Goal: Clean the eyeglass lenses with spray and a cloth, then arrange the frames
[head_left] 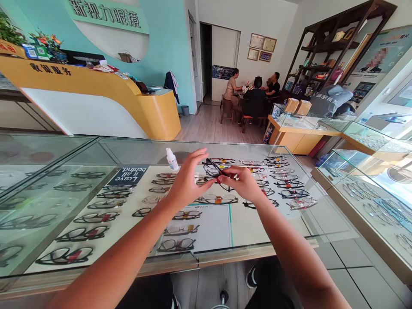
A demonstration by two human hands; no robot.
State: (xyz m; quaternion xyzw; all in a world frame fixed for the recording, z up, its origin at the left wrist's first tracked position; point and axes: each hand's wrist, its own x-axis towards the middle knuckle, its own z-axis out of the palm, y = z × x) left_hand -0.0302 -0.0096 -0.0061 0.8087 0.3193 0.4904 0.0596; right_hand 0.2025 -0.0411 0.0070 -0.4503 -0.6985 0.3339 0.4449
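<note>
The right hand [242, 183] has its fingers clenched on dark-framed eyeglasses [213, 164], held above the glass tabletop [138, 151]. The left hand [188, 178] curves beside them, fingers parted; whether its thumb touches the frame is hard to tell. A white bottle [172, 159] stands near the left hand.

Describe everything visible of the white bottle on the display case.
The bottle is small and white, plastic by its look, with a narrower white top and bluish print low on its side, too small to read. It stands on the glass top of the case, appearing slightly tilted, perhaps from lens distortion. It is left of the left hand, which isn't touching it. Fill level can't be told.
</note>
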